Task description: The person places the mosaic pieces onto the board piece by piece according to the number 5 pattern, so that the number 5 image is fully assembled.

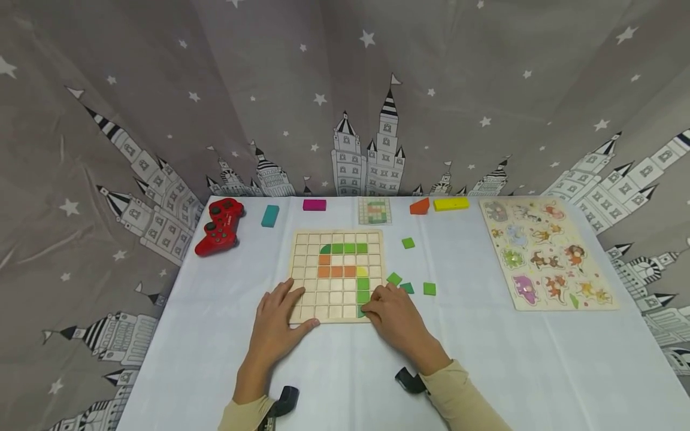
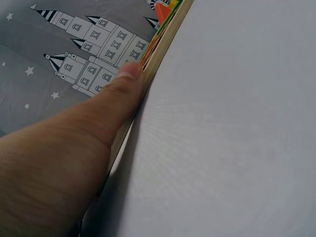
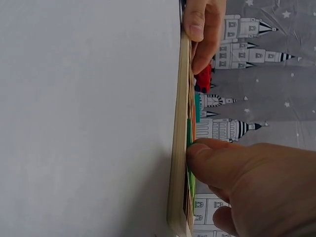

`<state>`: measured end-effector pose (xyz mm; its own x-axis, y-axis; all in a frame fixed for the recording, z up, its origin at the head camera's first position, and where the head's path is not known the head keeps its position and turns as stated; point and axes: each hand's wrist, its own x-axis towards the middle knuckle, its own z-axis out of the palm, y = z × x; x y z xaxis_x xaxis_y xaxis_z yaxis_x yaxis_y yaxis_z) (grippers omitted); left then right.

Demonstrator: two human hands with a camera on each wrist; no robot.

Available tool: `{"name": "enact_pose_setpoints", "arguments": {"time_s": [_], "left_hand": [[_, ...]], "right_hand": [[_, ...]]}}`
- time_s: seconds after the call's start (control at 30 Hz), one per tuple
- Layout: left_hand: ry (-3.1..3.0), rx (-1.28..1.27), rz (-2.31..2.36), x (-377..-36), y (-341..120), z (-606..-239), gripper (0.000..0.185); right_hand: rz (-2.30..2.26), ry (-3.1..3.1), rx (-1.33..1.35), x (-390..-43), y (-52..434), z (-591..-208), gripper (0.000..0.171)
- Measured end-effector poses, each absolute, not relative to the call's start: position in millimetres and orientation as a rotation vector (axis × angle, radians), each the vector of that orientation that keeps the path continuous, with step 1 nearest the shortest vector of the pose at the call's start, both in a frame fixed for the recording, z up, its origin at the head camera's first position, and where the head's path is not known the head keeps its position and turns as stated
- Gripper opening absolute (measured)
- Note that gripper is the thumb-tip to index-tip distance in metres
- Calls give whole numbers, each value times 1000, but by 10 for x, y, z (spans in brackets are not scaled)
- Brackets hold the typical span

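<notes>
A wooden grid board [image 1: 336, 293] lies on the white cloth, with green, orange and yellow tiles set in its cells. My left hand [image 1: 288, 305] rests flat on its near left corner, thumb [image 2: 121, 94] against the board's edge [image 2: 163, 54]. My right hand [image 1: 373, 306] is at the near right corner, fingers curled. There it pinches a green tile [image 1: 361, 311] in the bottom row. In the right wrist view the thumb [image 3: 217, 158] presses that green tile [image 3: 189, 143] against the board [image 3: 177, 148].
Several loose green tiles [image 1: 408, 242] [image 1: 429, 288] lie right of the board. At the back are a red game controller [image 1: 220, 226], teal [image 1: 270, 215], magenta [image 1: 314, 205], orange [image 1: 419, 206] and yellow [image 1: 450, 204] blocks and a pattern card [image 1: 374, 211]. An animal puzzle [image 1: 547, 254] lies far right.
</notes>
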<state>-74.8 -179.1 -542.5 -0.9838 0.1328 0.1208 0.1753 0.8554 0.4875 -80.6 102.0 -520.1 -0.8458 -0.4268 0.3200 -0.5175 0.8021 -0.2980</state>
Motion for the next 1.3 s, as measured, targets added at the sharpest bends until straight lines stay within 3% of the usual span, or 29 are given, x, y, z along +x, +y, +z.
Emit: {"name": "enact_pose_setpoints", "arguments": {"time_s": [1.3], "left_hand": [[-2971,-236,-782,-750,-1799,-5424,79]], "right_hand": [[773,-2831,496,-876,1165,-5166,6]]}}
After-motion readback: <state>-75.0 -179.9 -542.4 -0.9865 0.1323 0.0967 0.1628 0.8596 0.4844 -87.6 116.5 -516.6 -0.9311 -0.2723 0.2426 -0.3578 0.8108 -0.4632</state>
